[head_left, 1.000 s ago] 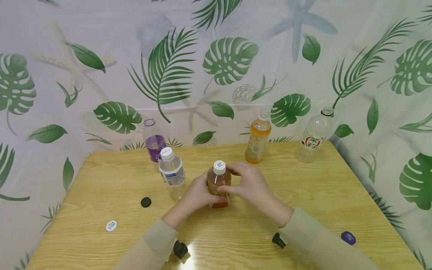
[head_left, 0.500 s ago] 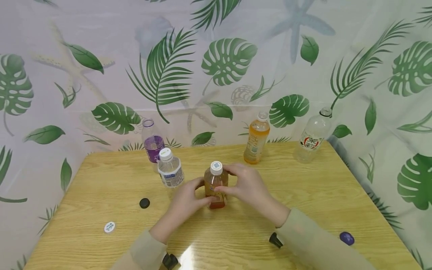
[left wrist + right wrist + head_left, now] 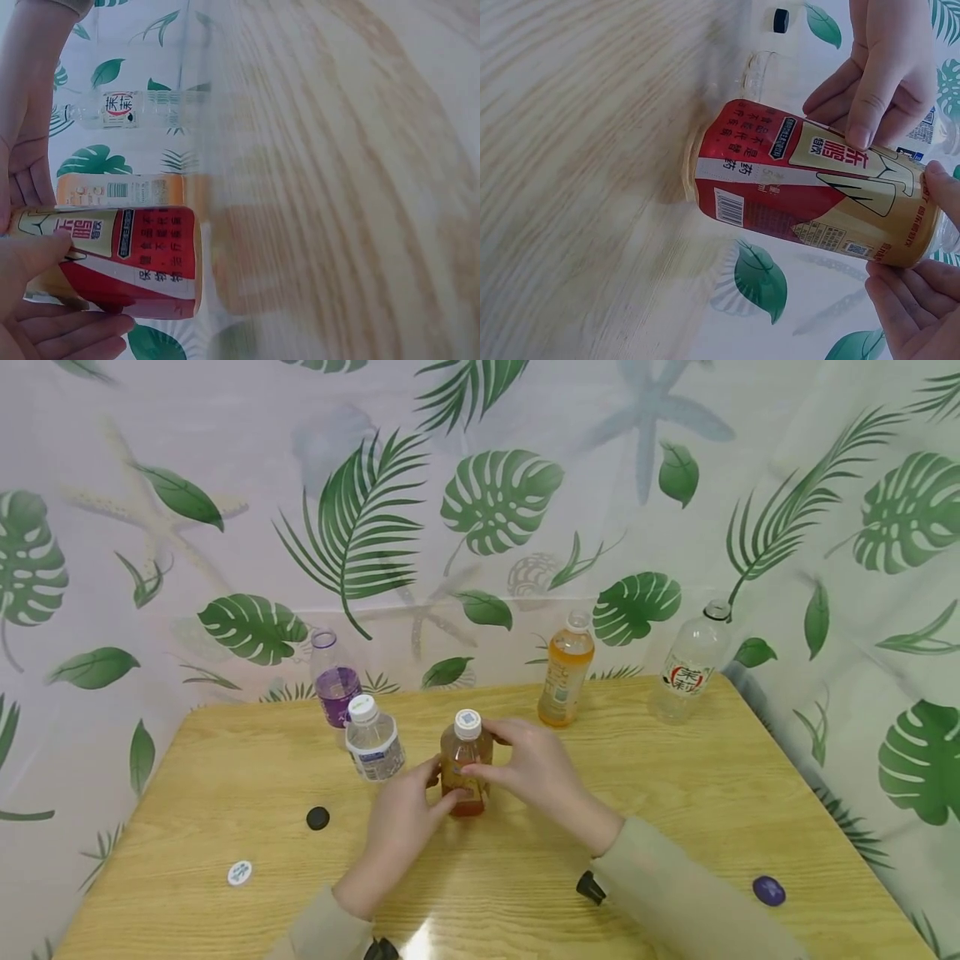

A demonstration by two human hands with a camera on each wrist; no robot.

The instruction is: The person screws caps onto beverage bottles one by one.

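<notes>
Both hands on one thing: the red-and-gold labelled bottle (image 3: 467, 752), white cap on, brownish liquid inside. It's upright, mid-table left to right, roughly halfway between the front and back edges of the table (image 3: 697, 785). Can't tell if its base touches the wood.

Left hand (image 3: 401, 814): fingers grasping the lower body, thumb on the label, other fingers round the far side. Right hand (image 3: 528, 760): fingers grasping the upper body from the right side, thumb on the front just below the shoulder; right wrist view agrees.

Nearest neighbour is the clear bottle (image 3: 377, 753) with a white screw cap, just beyond the left hand. Purple-label bottle (image 3: 337, 693) behind it, near the back edge, left of centre. Orange bottle (image 3: 566, 681) near the back edge, right of centre. Jasmine-label bottle (image 3: 686, 672) near the back right corner. All upright.

Loose caps: black one (image 3: 318, 818) left of the left hand, white one (image 3: 240, 873) near the left edge, purple one (image 3: 769, 891) toward the right edge. Leaf-print cloth (image 3: 495, 568) behind.
</notes>
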